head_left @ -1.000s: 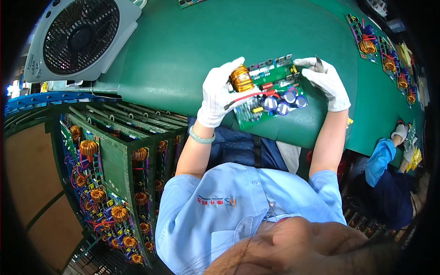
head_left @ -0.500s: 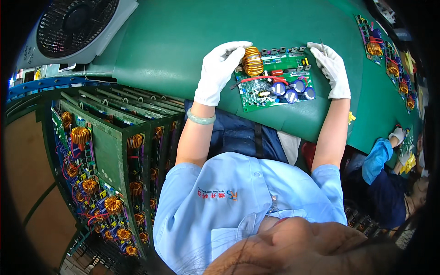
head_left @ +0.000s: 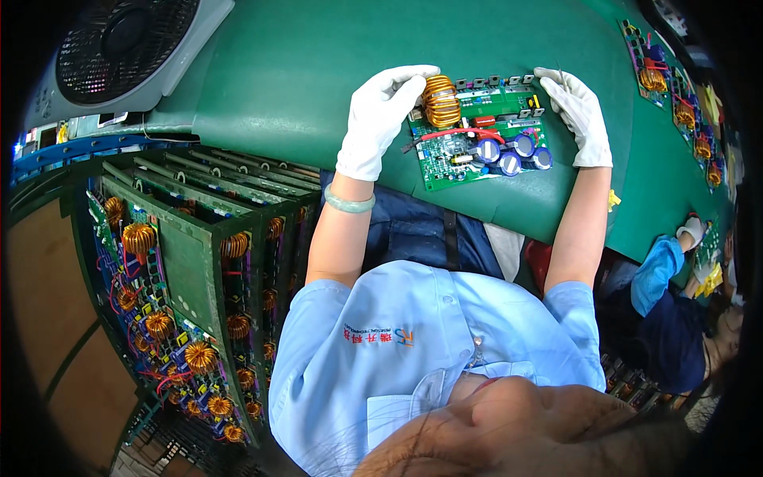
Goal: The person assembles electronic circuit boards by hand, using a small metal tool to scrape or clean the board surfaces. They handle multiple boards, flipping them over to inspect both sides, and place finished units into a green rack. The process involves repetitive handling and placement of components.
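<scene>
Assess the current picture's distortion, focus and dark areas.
Head view: the blue rail looks bowed by the fisheye, and the corners fall to black; head view: the board is clear enough to pick out its coil; head view: the hair at the lower edge looks soft.

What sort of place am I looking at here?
Likely an electronics workshop: a circuit board at a green table, a rack holding similar boards, and more boards along the table's right side.

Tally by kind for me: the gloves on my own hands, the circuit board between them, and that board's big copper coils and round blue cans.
White gloves: 2
Circuit board: 1
Big copper coil: 1
Blue cans: 4
Total: 8
</scene>
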`<act>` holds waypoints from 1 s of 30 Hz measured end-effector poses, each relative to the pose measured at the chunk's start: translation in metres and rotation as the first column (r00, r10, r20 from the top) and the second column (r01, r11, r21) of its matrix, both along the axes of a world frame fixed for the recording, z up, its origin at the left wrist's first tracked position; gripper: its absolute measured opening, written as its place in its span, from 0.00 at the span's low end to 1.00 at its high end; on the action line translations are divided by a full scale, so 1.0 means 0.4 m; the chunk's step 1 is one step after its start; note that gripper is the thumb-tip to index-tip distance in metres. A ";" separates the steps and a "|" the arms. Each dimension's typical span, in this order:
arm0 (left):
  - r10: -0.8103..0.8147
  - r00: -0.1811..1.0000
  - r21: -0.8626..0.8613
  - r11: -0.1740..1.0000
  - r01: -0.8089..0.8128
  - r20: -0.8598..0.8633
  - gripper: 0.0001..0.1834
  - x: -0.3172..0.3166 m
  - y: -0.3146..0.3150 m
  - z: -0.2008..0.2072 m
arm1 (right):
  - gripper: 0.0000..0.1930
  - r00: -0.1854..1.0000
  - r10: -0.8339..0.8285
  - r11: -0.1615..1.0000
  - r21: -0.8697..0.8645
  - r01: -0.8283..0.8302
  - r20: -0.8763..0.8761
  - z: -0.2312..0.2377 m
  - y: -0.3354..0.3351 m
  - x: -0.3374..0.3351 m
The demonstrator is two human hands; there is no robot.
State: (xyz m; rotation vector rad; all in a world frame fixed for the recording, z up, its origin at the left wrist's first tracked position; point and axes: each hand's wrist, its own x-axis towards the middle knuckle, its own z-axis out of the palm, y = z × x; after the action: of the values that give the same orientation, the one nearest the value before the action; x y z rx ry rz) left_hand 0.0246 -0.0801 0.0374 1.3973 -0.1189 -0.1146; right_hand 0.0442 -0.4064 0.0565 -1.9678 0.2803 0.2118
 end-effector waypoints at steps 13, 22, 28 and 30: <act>0.022 0.999 0.024 0.999 -0.023 0.036 0.13 -0.006 -0.006 0.007 | 0.19 0.999 -0.018 1.000 -0.016 0.018 -0.028 0.015 0.008 -0.004; -0.273 0.939 0.105 0.961 0.255 0.209 0.25 -0.002 0.016 -0.001 | 0.20 0.999 -0.017 1.000 -0.007 0.017 -0.032 0.023 0.020 -0.006; -0.338 0.910 0.149 0.939 0.310 0.240 0.32 -0.008 0.009 0.021 | 0.21 1.000 -0.007 1.000 0.023 0.008 -0.024 0.029 0.009 -0.010; -0.348 0.905 0.168 0.935 0.314 0.244 0.32 -0.005 -0.001 0.021 | 0.22 1.000 0.006 1.000 0.018 -0.006 -0.005 0.029 0.008 -0.014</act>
State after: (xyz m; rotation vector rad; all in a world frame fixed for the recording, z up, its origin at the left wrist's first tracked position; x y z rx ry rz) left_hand 0.0228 -0.0803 0.0458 1.5035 -0.5888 -0.2164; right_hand 0.0386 -0.4033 0.0683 -1.9507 0.2746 0.2222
